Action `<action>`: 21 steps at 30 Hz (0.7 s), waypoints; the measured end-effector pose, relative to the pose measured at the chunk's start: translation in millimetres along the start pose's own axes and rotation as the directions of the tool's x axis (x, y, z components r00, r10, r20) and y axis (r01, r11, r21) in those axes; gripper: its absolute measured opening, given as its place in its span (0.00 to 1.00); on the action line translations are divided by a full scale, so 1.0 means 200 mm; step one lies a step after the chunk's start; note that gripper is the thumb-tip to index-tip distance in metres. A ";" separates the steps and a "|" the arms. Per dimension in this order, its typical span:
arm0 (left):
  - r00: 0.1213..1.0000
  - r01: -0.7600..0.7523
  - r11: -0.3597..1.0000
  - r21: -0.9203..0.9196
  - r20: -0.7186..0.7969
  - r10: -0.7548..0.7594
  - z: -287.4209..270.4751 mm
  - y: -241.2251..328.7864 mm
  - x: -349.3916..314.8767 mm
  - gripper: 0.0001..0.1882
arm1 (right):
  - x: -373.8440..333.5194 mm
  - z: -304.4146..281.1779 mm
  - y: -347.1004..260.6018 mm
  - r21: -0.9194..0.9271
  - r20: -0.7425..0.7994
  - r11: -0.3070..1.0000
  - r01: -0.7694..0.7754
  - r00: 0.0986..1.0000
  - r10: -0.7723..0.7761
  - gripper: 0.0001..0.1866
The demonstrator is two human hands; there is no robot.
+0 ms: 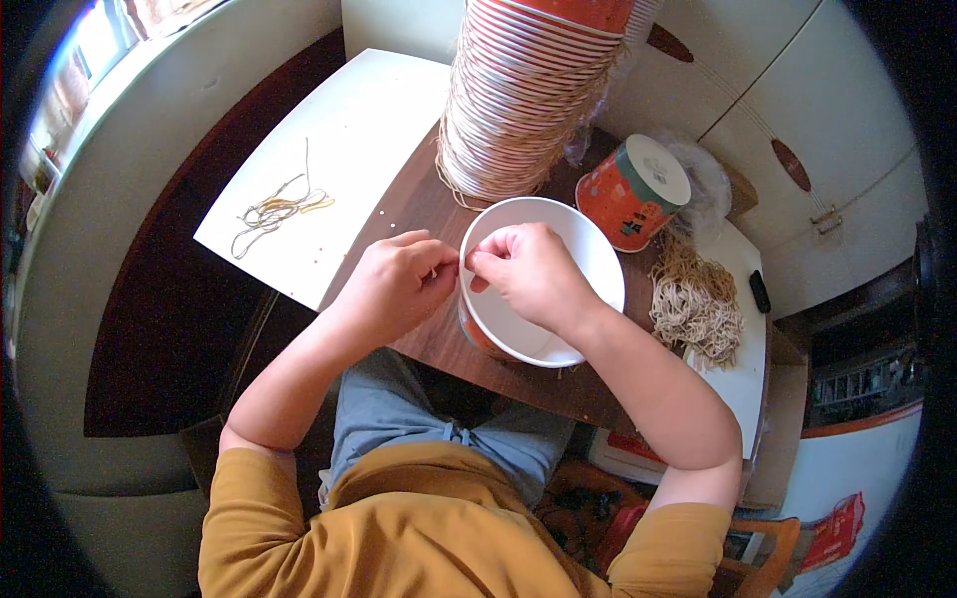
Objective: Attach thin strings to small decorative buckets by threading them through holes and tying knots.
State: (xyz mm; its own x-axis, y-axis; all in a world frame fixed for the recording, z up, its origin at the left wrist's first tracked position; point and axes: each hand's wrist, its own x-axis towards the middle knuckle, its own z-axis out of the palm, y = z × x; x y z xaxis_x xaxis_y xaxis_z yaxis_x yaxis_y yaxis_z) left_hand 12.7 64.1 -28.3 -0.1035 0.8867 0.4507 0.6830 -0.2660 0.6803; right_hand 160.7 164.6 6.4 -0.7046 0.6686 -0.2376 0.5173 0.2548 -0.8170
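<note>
A large white-lined paper bucket stands upright at the front of the brown table, its open mouth toward me. My left hand is at the left side of its rim, on the outside, with thumb and fingers pinched together. Just across the rim, over the bucket's mouth, my right hand is also closed in a pinch, its fingertips against the inner wall. Whatever the fingertips hold is too small or hidden to make out.
Behind the bucket rises a tall stack of nested paper buckets with cords hanging along it. An upside-down red and green bucket stands right of it. A heap of beige cords lies at right; loose cords lie on the white board.
</note>
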 end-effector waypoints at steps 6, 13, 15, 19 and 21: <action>0.997 0.005 1.000 0.007 -0.075 -0.004 0.02 0.00 -0.01 0.04 | -0.05 -0.04 0.02 0.006 0.053 1.000 0.020 0.998 -0.020 0.20; 0.924 0.351 0.776 -0.523 0.058 -0.378 -0.02 -0.09 -0.17 0.03 | -0.41 -0.06 -0.11 -0.372 0.062 0.884 0.283 0.958 -0.280 0.52; 0.982 0.131 0.794 -0.594 -0.034 -0.187 -0.01 -0.08 -0.19 0.02 | -0.43 0.02 -0.07 -0.513 -0.015 0.802 0.306 0.931 -0.364 0.48; 0.993 -0.090 0.865 -0.494 -0.105 0.044 -0.04 0.03 -0.22 0.02 | -0.41 0.05 -0.03 -0.673 -0.111 0.694 0.254 0.894 -0.435 0.32; 0.996 -0.080 0.763 -0.642 -0.024 0.085 -0.03 0.03 -0.23 0.02 | -0.42 0.04 -0.02 -0.733 -0.136 0.632 0.251 0.856 -0.498 0.26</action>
State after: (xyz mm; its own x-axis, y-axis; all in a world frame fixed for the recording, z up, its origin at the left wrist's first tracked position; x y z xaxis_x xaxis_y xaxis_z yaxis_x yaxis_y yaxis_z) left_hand 16.5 19.6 -42.1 -0.0627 0.8516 0.5205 0.0651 -0.5169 0.8536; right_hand 213.5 102.1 25.4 -0.7950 0.5407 0.2748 0.5062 0.8411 -0.1904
